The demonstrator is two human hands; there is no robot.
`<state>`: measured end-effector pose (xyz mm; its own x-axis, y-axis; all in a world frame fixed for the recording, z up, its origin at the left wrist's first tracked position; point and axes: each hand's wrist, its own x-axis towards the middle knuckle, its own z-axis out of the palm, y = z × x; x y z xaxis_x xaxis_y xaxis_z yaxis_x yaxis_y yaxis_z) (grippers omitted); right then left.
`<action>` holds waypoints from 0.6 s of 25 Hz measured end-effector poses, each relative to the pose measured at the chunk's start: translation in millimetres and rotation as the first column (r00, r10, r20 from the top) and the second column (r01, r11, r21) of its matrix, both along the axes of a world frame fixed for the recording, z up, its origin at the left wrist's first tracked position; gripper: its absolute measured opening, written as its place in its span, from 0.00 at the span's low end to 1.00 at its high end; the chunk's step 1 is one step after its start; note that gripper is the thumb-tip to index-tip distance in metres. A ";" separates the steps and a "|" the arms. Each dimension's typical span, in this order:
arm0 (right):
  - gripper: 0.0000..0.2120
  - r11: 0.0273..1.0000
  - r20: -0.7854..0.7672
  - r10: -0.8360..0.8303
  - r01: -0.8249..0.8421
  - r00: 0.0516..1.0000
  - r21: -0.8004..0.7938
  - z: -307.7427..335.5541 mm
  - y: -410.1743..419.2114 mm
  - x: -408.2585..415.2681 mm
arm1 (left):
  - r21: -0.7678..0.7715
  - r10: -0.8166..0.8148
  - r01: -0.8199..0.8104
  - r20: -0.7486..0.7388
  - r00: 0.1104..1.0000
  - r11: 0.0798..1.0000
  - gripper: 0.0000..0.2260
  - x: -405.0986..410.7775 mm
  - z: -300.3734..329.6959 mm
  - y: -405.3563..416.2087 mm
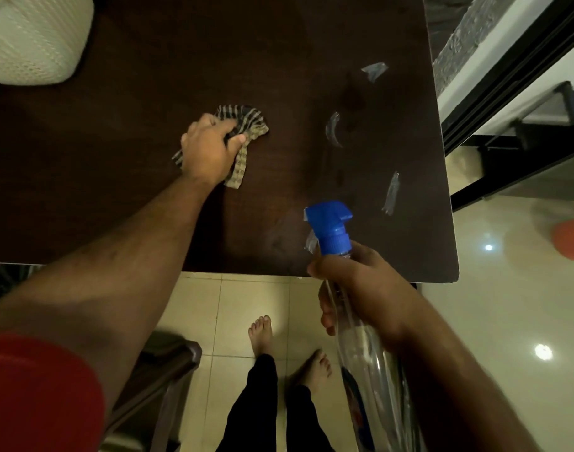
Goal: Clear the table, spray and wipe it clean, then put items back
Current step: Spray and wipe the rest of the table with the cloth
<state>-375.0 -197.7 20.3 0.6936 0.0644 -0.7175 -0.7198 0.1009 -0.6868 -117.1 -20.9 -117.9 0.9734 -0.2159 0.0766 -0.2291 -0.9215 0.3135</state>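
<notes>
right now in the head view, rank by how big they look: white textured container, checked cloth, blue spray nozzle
1. White textured container, cut off by the frame edge.
2. Checked cloth, bunched and partly under the left hand.
3. Blue spray nozzle.
The last two look close; the nozzle is nearer the camera, so unsure.

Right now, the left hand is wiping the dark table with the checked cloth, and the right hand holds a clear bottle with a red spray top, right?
Nearly. The head view shows the clear plastic bottle's spray top is blue, not red.
</notes>
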 end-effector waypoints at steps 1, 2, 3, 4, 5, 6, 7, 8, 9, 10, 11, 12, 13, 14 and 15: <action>0.11 1.000 -0.007 0.015 -0.014 1.000 0.004 0.9 2.4 -3.3 | 0.004 0.002 -0.002 -0.003 1.000 1.000 0.19 -0.2 2.3 -1.0; 0.12 1.000 -0.013 0.025 -0.025 1.000 0.009 2.0 4.7 -6.4 | 0.006 0.002 -0.002 -0.008 1.000 1.000 0.19 -1.0 3.8 -2.0; 0.12 0.999 -0.019 0.030 -0.030 0.999 0.012 2.8 6.8 -8.8 | 0.003 0.005 -0.005 -0.014 1.000 1.000 0.19 -2.7 5.5 -3.0; 0.11 1.000 -0.026 0.028 -0.028 0.999 0.011 3.4 8.6 -11.2 | 0.000 0.012 -0.012 -0.022 1.000 1.000 0.18 -4.7 6.8 -3.8; 0.11 1.000 -0.034 0.022 -0.022 0.999 0.007 3.2 9.5 -12.9 | -0.002 0.019 -0.019 -0.029 0.999 1.000 0.18 -7.0 7.0 -4.5; 0.11 1.000 -0.041 0.017 -0.016 0.999 0.007 2.8 10.1 -14.1 | -0.001 0.023 -0.023 -0.031 0.999 1.000 0.18 -10.0 6.6 -4.8; 0.11 1.000 -0.048 0.012 -0.012 0.999 0.008 2.4 10.5 -15.3 | -0.002 0.021 -0.021 -0.032 0.999 1.000 0.18 -14.0 6.6 -5.2; 0.11 1.000 -0.057 0.011 -0.011 0.998 0.010 2.0 10.4 -16.4 | -0.007 0.016 -0.016 -0.034 0.999 1.000 0.18 -17.7 6.6 -5.9; 0.11 1.000 -0.067 0.012 -0.012 0.998 0.007 1.5 10.1 -17.7 | -0.015 0.011 -0.012 -0.035 0.999 1.000 0.18 -20.8 7.2 -6.3; 0.11 1.000 -0.078 0.014 -0.014 0.997 0.002 1.0 9.5 -19.7 | -0.018 0.010 -0.010 -0.034 0.999 1.000 0.17 -23.9 7.4 -6.4; 0.11 1.000 -0.088 0.016 -0.016 0.996 -0.001 0.3 8.3 -22.0 | -0.017 0.011 -0.012 -0.029 1.000 1.000 0.17 -26.7 7.0 -6.6; 0.12 1.000 -0.101 0.018 -0.018 0.995 0.001 -0.8 7.1 -24.4 | -0.012 0.016 -0.016 -0.021 1.000 1.000 0.17 -29.0 6.3 -6.9; 0.13 1.000 -0.116 0.022 -0.021 0.993 0.005 -1.8 5.7 -26.4 | -0.009 0.022 -0.022 -0.015 1.000 1.000 0.17 -30.4 5.5 -7.4; 0.13 1.000 -0.129 0.027 -0.026 0.991 0.007 -2.5 4.8 -28.3 | -0.008 0.031 -0.031 -0.011 0.999 1.000 0.17 -31.1 4.7 -8.3; 0.14 1.000 -0.138 0.031 -0.030 0.990 0.003 -3.5 3.8 -29.4 | -0.008 0.038 -0.038 -0.005 0.999 0.999 0.17 -31.5 4.1 -9.4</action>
<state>-404.4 -193.9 16.8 0.5860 0.0847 -0.8058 -0.8102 0.0781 -0.5810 -148.6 -30.3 -113.8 0.9812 -0.1786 0.0731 -0.1927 -0.9270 0.3219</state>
